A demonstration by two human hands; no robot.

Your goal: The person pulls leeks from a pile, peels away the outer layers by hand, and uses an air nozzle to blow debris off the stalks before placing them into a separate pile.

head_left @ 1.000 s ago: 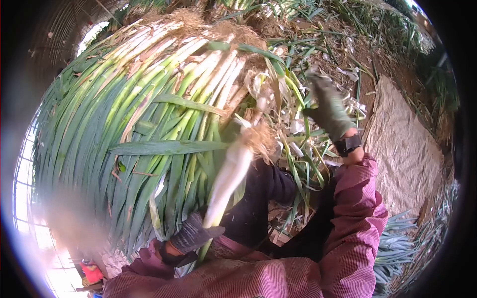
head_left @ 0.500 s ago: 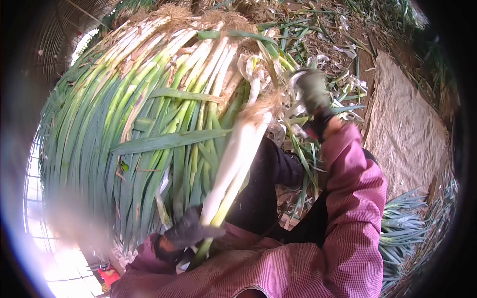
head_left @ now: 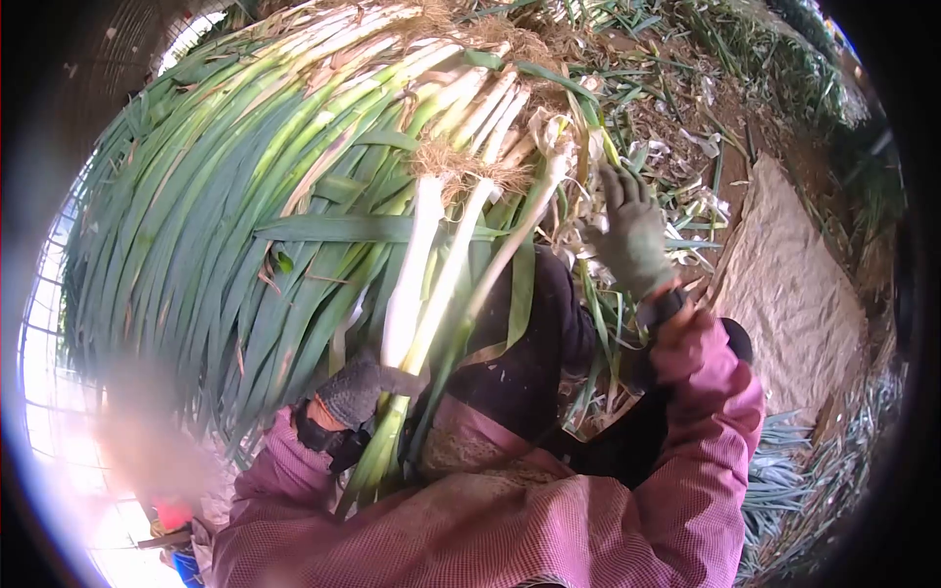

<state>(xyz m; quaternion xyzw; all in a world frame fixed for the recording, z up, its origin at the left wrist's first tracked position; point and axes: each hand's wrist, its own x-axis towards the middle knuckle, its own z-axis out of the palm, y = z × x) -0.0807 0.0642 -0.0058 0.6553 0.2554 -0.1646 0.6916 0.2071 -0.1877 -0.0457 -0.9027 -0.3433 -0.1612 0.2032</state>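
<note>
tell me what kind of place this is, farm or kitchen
Most likely a farm work area, perhaps inside a greenhouse: a big heap of harvested leeks, bare soil littered with trimmings, and a curved framed roof at upper left.

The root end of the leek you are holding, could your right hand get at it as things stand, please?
Probably yes. The right hand is raised beside the root end of the leek that the left hand grips, and only loose peeled leaf strips hang between them.
</note>
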